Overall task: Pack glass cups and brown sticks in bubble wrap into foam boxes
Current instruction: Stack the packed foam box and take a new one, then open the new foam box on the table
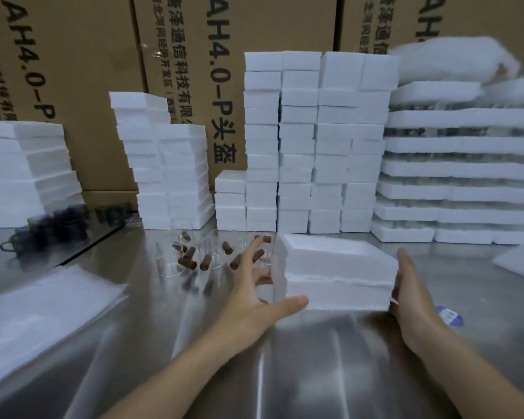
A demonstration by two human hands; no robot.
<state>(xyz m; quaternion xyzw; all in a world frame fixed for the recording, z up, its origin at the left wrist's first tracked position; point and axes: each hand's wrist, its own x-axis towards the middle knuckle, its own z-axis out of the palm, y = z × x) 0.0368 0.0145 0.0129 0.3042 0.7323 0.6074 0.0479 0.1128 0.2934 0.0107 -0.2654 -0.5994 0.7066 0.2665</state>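
- Fingers (250, 255) of the left hand (248, 297) are spread wide and hold nothing. The thumb lies by the near left corner of the foam box (339, 267).
- Straight fingers (406, 264) of the right hand (412, 300) lie flat against the right side of that box. Both arms reach out over the shiny counter (285, 373), one hand on each side of the box.
- Bubble wrap (43, 313) lies in a flat pile at the near left. Nothing is wrapped in it.
- The foam box sits in the middle of the counter. A line runs round its middle, so I think the lid is on. I cannot see inside.
- Just left of the box and a bit farther off, brown sticks (191, 258) and glass cups (215, 252) sit loose. I think lots of packing is left to do.
- Far back, stacks of foam boxes (300, 146) are piled high in front of big cardboard boxes (88, 86).
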